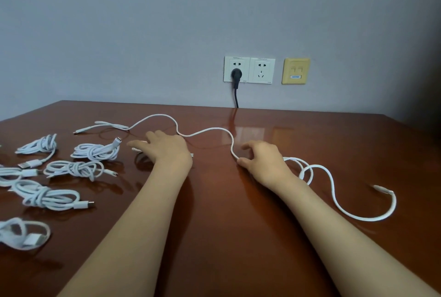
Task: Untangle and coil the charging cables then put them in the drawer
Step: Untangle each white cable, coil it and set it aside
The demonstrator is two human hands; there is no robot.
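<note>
Along the desk's [226, 213] left edge, several coiled cables [95, 151] lay bundled. Mid-desk, the right hand [262, 161] pinched one loose cable [231, 146], the left hand [167, 151] spread flat nearby. Well underway, I'd say; drawer unseen.

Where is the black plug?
In the head view, the black plug is in the left white wall socket, above the far edge of the table; an empty socket and a yellow plate sit to its right.
</note>
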